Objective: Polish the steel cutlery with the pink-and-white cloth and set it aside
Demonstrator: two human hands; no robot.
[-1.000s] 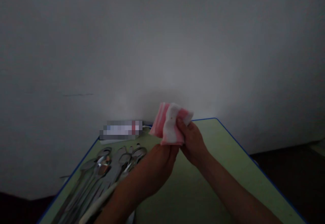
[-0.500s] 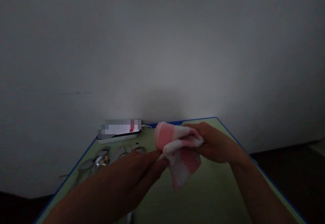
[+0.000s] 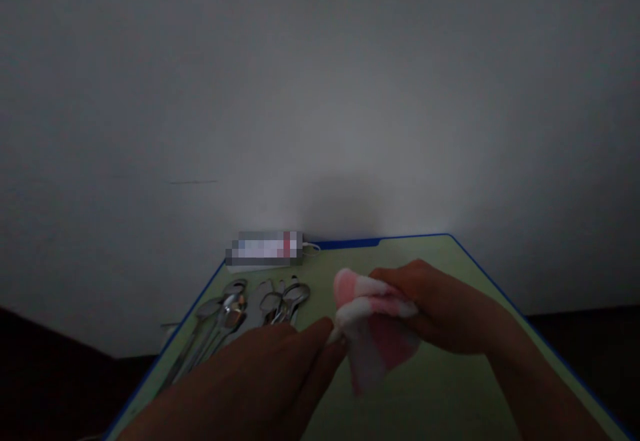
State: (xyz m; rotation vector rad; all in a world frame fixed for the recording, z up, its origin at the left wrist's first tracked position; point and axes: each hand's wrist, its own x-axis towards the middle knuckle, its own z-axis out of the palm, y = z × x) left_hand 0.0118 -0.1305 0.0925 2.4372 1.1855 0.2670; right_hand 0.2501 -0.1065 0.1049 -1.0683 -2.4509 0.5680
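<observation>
Over the middle of the table, my right hand (image 3: 440, 307) is closed around a pink-and-white cloth (image 3: 383, 344), which is bunched up with one part hanging down. My left hand (image 3: 295, 361) is closed at the cloth's left side, thumb and fingers pinched together. A thin pale bit shows at its fingertips against the cloth; whether it is cloth or the end of some tool, I cannot tell. Metal spoons (image 3: 233, 311) lie left of my left hand, and other metal kitchen utensils (image 3: 287, 299) lie just beyond it, partly hidden by it.
The green table (image 3: 415, 247) has a blue edge and stands against a grey wall (image 3: 340, 94). At its back left a phone-like device (image 3: 265, 247) with a blurred screen leans on a white base, with a white cable (image 3: 313, 249) on its right.
The view has swung left, so the table and utensils appear further right. Both hands and the cloth sit slightly lower in view, and more of the utensils shows past my left hand.
</observation>
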